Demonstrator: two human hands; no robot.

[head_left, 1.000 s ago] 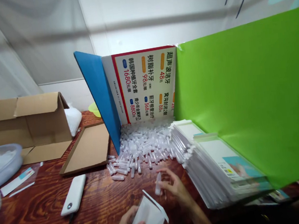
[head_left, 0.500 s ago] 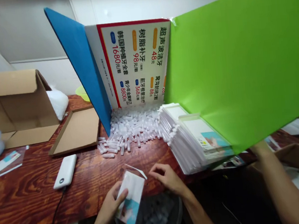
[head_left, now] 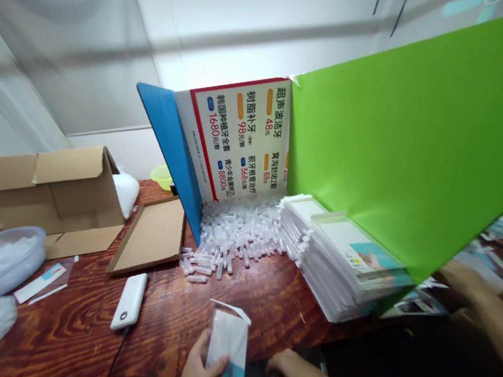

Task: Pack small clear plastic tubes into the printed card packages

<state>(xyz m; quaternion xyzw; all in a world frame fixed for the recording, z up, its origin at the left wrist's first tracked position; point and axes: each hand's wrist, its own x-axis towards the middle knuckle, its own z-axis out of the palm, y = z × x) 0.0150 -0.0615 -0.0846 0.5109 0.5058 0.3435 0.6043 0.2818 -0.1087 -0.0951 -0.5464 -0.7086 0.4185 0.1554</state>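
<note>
My left hand [head_left: 203, 370] is closed on a clear plastic bag [head_left: 227, 335] with a white and teal printed card inside, thumb across its front. The bag's flap stands up at the top end. My right hand [head_left: 293, 373] is low at the table's front edge, over a dark bin whose rim barely shows. Its fingers are curled and blurred, and what they hold, if anything, is hidden. Beyond both hands lies a heap of small clear plastic tubes [head_left: 238, 235]. To its right rises a tall stack of bagged cards [head_left: 349, 262].
A blue, white and green folded board [head_left: 409, 154] stands around the heap. On the left are a white power bank [head_left: 129, 300] with a cable, a cardboard tray [head_left: 150, 232], a cardboard box [head_left: 77, 201] and a plastic basin [head_left: 37, 247]. Another person's arm [head_left: 488, 301] reaches in at right.
My right hand has dropped from beside the bag's flap to the bin below the table edge. My left hand keeps hold of the bag. The camera view has tilted up.
</note>
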